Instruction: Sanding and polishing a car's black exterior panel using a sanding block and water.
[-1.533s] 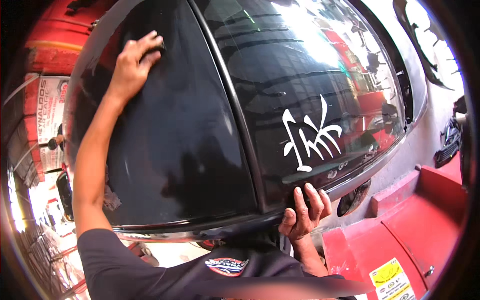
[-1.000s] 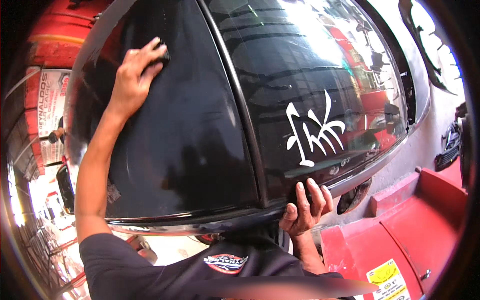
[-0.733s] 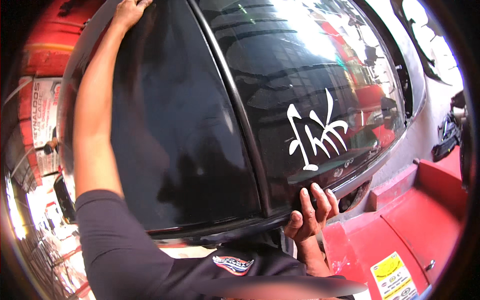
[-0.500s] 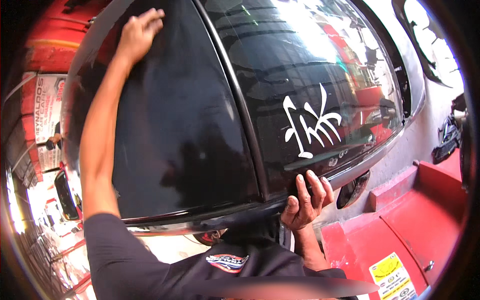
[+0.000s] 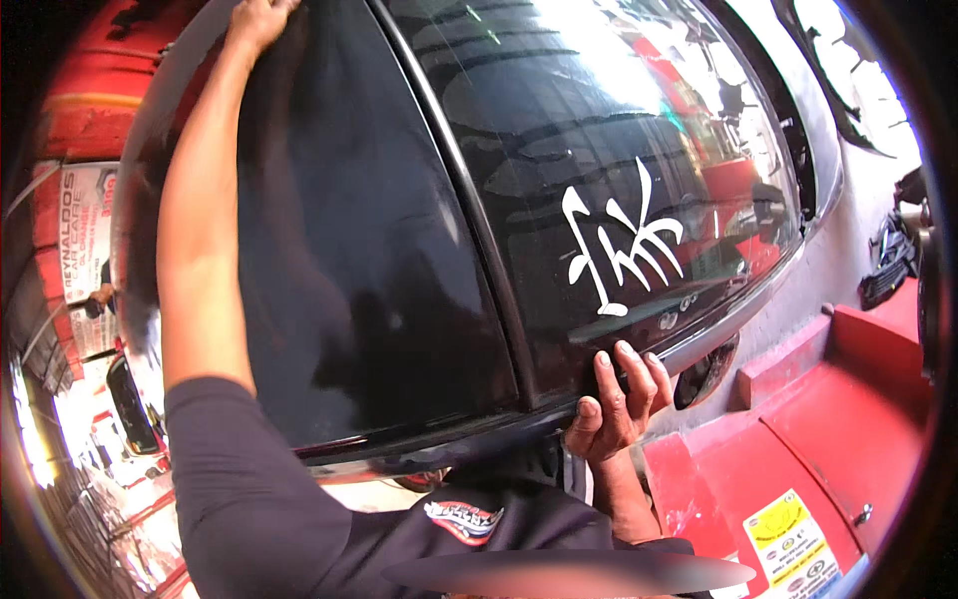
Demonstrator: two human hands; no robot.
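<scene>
A dark, glossy panel [image 5: 349,220], possibly tinted car glass, fills the middle left. A black strip [image 5: 469,200] divides it from a car window [image 5: 539,250] with a white decal [image 5: 624,245]. My left hand [image 5: 262,22] reaches to the far end of the dark panel, its fingers drawn together and partly cut off by the picture's upper edge. Anything between them is hidden. My right hand [image 5: 624,404] is at the near lower edge of the window, fingers apart and fingertips against the trim [image 5: 699,339]. It holds nothing that I can see.
Red metal equipment [image 5: 838,399] with a yellow and white label [image 5: 793,544] stands at the lower right. Black items [image 5: 888,260] lie behind it. At the left are a vehicle mirror [image 5: 135,404], a hanging banner [image 5: 88,240] and a person in the distance [image 5: 100,299].
My left hand has slid farther up and slightly left along the dark panel, its fingertips now near the picture's edge. My right hand has barely moved.
</scene>
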